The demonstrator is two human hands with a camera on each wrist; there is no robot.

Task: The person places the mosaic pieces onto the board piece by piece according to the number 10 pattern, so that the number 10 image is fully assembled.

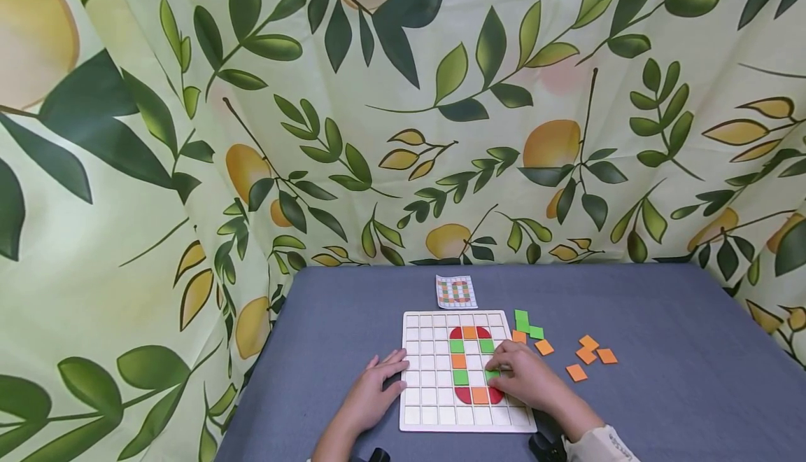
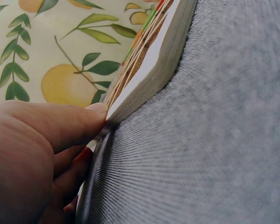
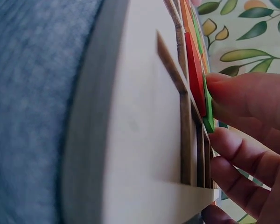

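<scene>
A white gridded board (image 1: 428, 416) lies on the table, holding red, orange and green tiles laid in a rounded ring. My right hand (image 1: 527, 376) is over the ring's right side, thumb and fingertips pinching a green square tile (image 3: 208, 108) by its edges. In the right wrist view that tile sits slightly tilted beside a red tile (image 3: 194, 74). At the board's left edge rests my left hand (image 1: 373, 390), its fingers extended and the thumb tip (image 2: 97, 108) touching the rim. The hand covers part of the ring's right column in the head view.
Loose orange tiles (image 1: 586, 355) lie scattered right of the board, with green tiles (image 1: 521, 320) close to its upper right corner. A small pattern card (image 1: 456, 292) lies behind the board. Leaf-printed cloth (image 1: 403, 189) hangs behind the grey table (image 1: 667, 392).
</scene>
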